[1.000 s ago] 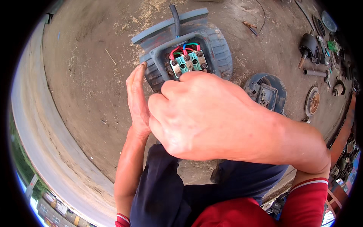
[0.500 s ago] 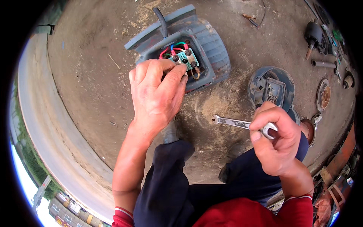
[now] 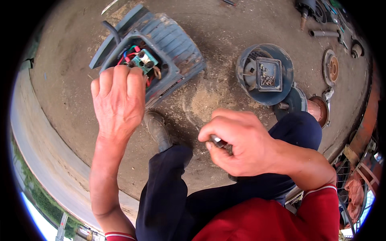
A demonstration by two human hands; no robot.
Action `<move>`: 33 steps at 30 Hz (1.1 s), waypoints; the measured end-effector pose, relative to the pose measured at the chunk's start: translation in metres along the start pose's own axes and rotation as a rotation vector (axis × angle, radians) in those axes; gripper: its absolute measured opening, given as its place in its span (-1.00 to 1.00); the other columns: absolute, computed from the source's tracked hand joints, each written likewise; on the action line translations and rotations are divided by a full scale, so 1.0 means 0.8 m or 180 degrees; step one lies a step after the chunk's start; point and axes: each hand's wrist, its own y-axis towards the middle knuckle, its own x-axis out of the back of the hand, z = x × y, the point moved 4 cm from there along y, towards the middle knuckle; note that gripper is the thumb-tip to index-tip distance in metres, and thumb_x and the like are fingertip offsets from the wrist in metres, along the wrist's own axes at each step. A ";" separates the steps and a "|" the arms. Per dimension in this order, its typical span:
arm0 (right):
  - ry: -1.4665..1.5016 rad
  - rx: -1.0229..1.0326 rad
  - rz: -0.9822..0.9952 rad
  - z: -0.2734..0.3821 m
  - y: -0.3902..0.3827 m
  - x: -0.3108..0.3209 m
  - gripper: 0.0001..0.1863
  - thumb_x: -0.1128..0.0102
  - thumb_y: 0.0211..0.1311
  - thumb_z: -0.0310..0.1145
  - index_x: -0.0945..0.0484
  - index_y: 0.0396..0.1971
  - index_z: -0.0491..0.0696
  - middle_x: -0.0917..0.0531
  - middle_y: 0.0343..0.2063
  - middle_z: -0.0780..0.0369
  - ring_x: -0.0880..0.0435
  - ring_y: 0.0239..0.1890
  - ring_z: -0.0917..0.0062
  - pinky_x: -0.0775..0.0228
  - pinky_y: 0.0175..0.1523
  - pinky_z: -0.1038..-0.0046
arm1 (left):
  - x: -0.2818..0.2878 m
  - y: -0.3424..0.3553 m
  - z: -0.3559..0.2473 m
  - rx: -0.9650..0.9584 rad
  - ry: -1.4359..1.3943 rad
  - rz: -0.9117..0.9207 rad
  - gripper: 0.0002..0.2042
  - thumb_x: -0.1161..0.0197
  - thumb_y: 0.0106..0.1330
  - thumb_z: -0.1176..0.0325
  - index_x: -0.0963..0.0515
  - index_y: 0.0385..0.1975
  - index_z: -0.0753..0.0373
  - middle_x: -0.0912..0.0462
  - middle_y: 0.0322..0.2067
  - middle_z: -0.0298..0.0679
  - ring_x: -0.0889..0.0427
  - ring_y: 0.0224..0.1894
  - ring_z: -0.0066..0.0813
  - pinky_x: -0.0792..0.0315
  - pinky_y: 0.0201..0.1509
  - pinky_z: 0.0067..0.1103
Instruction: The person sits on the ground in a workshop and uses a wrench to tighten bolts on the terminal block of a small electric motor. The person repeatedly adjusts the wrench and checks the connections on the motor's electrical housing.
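Motor (image 3: 177, 48), blue-grey, ribbed, lies near the far left edge of the concrete floor (image 3: 225, 24); terminal box (image 3: 140, 60) open, coloured wires exposed. Looks heavy, rigid; wires fragile, so take the casing. Your left hand (image 3: 118, 100) curls fingers onto the box. Your right hand (image 3: 237, 142) is clamped round a metal tool (image 3: 217, 140). Fan cover (image 3: 265, 74) sits apart

Bright, even daylight, soft shadows, sharp centre, fisheye-bent edges, black corners.

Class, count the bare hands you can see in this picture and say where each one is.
2. The left hand rests on the open terminal box of the blue-grey motor; the right hand grips a small metal tool.
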 end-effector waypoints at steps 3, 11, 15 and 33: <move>-0.0190 0.0233 0.0148 -0.006 -0.013 -0.020 -0.83 -0.29 0.02 -0.57 -0.54 -0.36 -0.10 -0.54 -0.48 0.20 -0.60 -0.49 0.22 -0.42 -0.44 0.23 | 0.003 0.002 0.002 -0.0207 0.0162 0.0336 -0.73 -0.38 0.25 0.33 -0.55 -0.07 0.16 -0.57 -0.11 -0.27 -0.54 -0.08 -0.21 -0.34 -0.06 -0.32; -0.0414 0.0302 0.0271 -0.016 -0.026 -0.021 -0.84 -0.28 0.05 -0.53 -0.53 -0.34 -0.10 -0.51 -0.48 0.21 -0.61 -0.46 0.22 -0.45 -0.45 0.21 | 0.008 0.024 0.004 -0.0673 0.0182 0.0365 -0.86 -0.32 0.29 0.38 -0.47 -0.41 0.20 -0.43 -0.38 -0.23 -0.47 -0.28 -0.21 -0.32 -0.21 -0.34; -0.0431 0.0299 0.0250 -0.016 -0.024 -0.022 -0.86 -0.28 0.07 -0.52 -0.54 -0.35 -0.10 -0.53 -0.47 0.20 -0.62 -0.44 0.22 -0.45 -0.44 0.20 | 0.002 0.022 -0.006 -0.0380 -0.0059 0.0120 -0.81 -0.37 0.28 0.41 -0.45 -0.47 0.19 -0.44 -0.43 -0.24 -0.45 -0.36 -0.22 -0.31 -0.26 -0.34; -0.0114 0.0346 -0.0256 0.023 -0.007 0.017 -0.75 -0.37 0.01 -0.63 -0.59 -0.27 -0.12 -0.57 -0.60 0.22 -0.56 -0.63 0.44 -0.33 -0.52 0.43 | -0.004 -0.072 -0.081 0.0493 -0.2232 -0.0434 -0.74 -0.51 0.00 0.47 -0.62 -0.30 0.25 -0.58 -0.37 -0.26 -0.54 -0.36 -0.30 -0.35 -0.29 -0.40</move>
